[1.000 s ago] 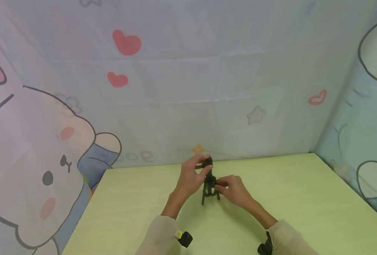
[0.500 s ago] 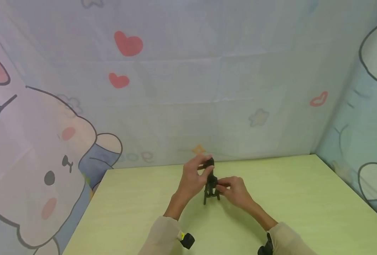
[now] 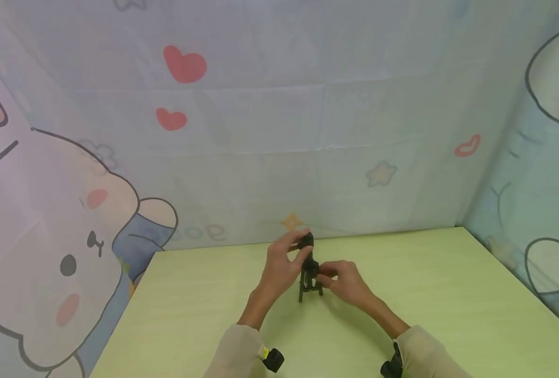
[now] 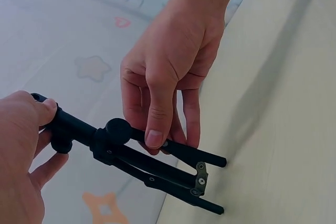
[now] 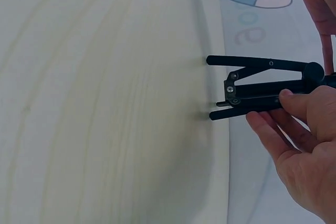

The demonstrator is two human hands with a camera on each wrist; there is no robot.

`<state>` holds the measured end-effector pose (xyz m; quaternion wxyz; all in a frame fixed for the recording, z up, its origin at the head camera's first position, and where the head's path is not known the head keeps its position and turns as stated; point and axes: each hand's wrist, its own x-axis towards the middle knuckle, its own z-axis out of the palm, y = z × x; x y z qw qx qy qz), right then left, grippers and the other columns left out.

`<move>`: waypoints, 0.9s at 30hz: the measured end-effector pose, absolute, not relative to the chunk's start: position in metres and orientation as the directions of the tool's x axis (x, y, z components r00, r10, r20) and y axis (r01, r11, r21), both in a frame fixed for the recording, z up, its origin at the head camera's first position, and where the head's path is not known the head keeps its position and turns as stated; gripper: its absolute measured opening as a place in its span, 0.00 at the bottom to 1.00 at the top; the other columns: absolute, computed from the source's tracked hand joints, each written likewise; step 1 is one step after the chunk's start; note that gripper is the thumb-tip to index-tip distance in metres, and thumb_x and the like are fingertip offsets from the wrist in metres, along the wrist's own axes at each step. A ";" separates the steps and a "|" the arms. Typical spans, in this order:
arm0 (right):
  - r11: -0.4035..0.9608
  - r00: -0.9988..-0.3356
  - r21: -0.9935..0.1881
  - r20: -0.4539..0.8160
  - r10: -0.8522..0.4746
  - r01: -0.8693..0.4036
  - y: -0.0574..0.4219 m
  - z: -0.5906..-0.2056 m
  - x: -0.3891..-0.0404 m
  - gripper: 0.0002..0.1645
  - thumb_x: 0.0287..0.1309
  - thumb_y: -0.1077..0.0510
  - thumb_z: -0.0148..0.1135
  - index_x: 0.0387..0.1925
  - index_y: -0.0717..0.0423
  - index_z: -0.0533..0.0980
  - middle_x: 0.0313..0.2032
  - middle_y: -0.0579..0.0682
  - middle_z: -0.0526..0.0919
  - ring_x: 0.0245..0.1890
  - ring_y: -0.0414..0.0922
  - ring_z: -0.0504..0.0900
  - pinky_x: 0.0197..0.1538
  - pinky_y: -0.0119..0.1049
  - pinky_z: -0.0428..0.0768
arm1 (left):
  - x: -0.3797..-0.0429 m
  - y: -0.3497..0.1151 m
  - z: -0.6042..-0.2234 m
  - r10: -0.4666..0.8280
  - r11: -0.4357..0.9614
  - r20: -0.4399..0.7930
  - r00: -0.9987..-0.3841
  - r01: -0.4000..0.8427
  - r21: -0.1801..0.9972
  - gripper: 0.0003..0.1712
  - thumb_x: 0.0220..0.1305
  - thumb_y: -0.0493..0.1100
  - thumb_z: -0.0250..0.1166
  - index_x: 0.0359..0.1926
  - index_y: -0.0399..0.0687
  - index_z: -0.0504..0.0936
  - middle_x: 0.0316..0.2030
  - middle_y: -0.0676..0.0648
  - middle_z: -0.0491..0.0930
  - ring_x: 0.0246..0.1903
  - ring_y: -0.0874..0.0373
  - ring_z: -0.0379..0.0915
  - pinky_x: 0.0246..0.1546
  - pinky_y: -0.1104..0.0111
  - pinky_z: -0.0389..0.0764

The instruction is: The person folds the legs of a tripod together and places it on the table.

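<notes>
A small black tripod stands roughly upright near the middle of the table, held by both hands. My left hand grips its top end between thumb and fingers, as the left wrist view also shows. Lower down, my right hand pinches one leg between thumb and fingertips. The legs are spread a little, joined to the centre column by small hinged braces. A round knob sits where the legs meet the column. Whether the feet touch the table I cannot tell.
The pale yellow-green table reaches back to a fabric backdrop printed with hearts, a star and cartoon animals. Black wrist cameras are worn at both light-coloured cuffs. Soft shadows of the arms fall on the tabletop.
Both hands keep their hold on the tripod. Its legs look slightly closer together than a second ago. The head view has shifted a little.
</notes>
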<state>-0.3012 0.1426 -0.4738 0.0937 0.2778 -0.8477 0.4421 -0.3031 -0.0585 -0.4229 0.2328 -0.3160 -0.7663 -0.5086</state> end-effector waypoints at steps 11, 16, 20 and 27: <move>0.439 -0.809 -0.687 0.413 -0.419 -0.579 0.146 -0.478 -0.301 0.06 0.66 0.63 0.70 0.42 0.55 0.88 0.38 0.47 0.91 0.38 0.46 0.89 0.39 0.37 0.86 | -0.297 -0.067 -0.437 0.234 0.202 0.587 -0.775 0.630 0.750 0.26 0.73 0.35 0.66 0.69 0.50 0.77 0.60 0.46 0.81 0.58 0.49 0.80 0.57 0.60 0.83; 0.443 -0.813 -0.692 0.396 -0.428 -0.570 0.146 -0.479 -0.302 0.06 0.66 0.64 0.69 0.43 0.56 0.88 0.38 0.49 0.91 0.39 0.47 0.89 0.39 0.38 0.86 | -0.293 -0.077 -0.450 0.289 0.213 0.498 -0.818 0.562 0.799 0.30 0.74 0.35 0.64 0.73 0.58 0.73 0.60 0.40 0.80 0.56 0.44 0.81 0.56 0.61 0.83; 0.451 -0.815 -0.688 0.394 -0.425 -0.568 0.146 -0.479 -0.303 0.06 0.66 0.65 0.69 0.42 0.57 0.88 0.37 0.50 0.91 0.39 0.47 0.89 0.40 0.38 0.86 | -0.289 -0.083 -0.458 0.319 0.229 0.426 -0.846 0.505 0.832 0.36 0.75 0.35 0.64 0.77 0.63 0.67 0.57 0.40 0.82 0.56 0.48 0.82 0.56 0.63 0.83; 0.465 -0.815 -0.678 0.388 -0.431 -0.569 0.145 -0.481 -0.303 0.05 0.64 0.66 0.70 0.40 0.60 0.87 0.35 0.49 0.90 0.36 0.44 0.89 0.41 0.35 0.85 | -0.288 -0.088 -0.477 0.333 0.271 0.348 -0.876 0.443 0.855 0.21 0.75 0.36 0.64 0.66 0.47 0.78 0.55 0.41 0.83 0.55 0.45 0.82 0.54 0.64 0.84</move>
